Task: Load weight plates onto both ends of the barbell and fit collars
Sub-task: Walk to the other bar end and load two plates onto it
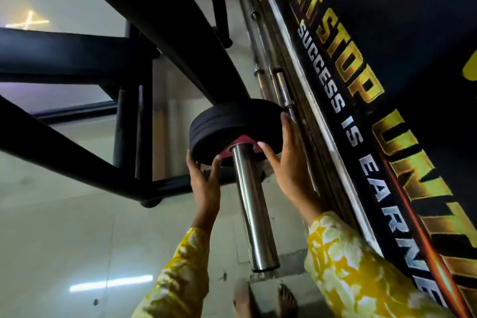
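Note:
A shiny steel barbell sleeve (254,212) runs from the lower middle up toward the frame's centre. On its far end sits a stack of black weight plates (232,124) with a red centre around the sleeve. My left hand (204,181) grips the lower left rim of the plates, fingers curled on the edge. My right hand (286,162) presses on the right rim, thumb near the red hub. Both sleeves are yellow and white. No collar is visible on the sleeve.
A black steel rack frame (85,59) fills the left and top. Spare steel bars (273,80) lean against a dark wall banner with gold lettering (361,72) on the right. The pale tiled floor (77,240) lies below, my bare feet (265,299) at the bottom.

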